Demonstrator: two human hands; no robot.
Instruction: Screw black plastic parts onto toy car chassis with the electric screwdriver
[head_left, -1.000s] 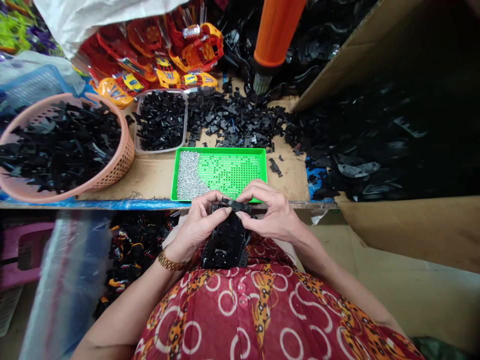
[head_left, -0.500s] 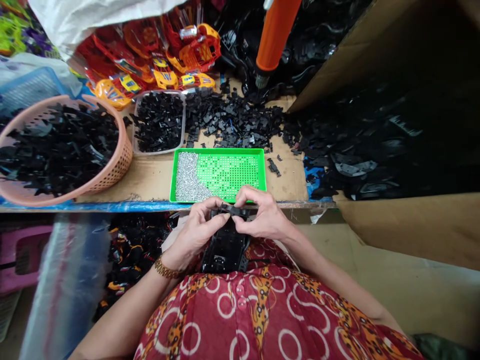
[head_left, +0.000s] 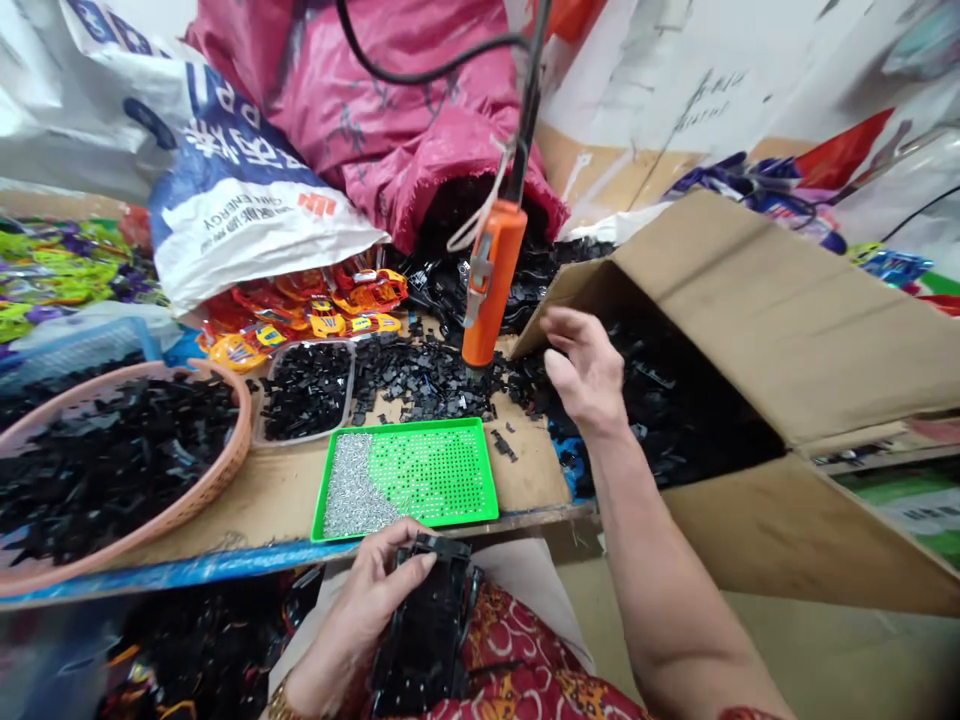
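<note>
My left hand [head_left: 375,590] is closed round a black plastic toy chassis [head_left: 424,625] held over my lap, just below the table's front edge. My right hand [head_left: 589,370] is raised above the table with fingers apart and nothing in them, a little to the right of the hanging orange electric screwdriver [head_left: 489,285]. A green perforated tray [head_left: 450,470] with a heap of small silver screws [head_left: 349,495] at its left end lies between the two hands.
A pink basket [head_left: 210,480] and a clear tub [head_left: 304,395] hold black plastic parts, and more lie loose [head_left: 420,375] behind the tray. An open cardboard box [head_left: 757,300] of black parts fills the right. Sacks and orange toy shells [head_left: 315,310] stand at the back.
My right hand has let go of the chassis and risen toward the orange screwdriver. The left hand alone now holds the chassis. The view has tilted upward.
</note>
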